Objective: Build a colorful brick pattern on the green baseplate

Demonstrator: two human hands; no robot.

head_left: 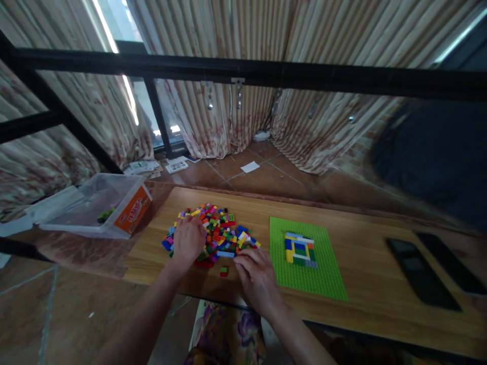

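In the head view, the left hand (189,237) rests, fingers curled, on the multicoloured plastic brick pile (218,234); the right hand (256,274) touches its near edge, fingers bent. Whether either grips a brick cannot be told. Right of both hands, a square green studded baseplate (331,268) bears a multicoloured brick frame (300,249) on the wooden counter (365,258).

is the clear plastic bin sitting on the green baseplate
No, the clear plastic bin is at the far left, while the green baseplate lies on the wooden board right of the brick pile.
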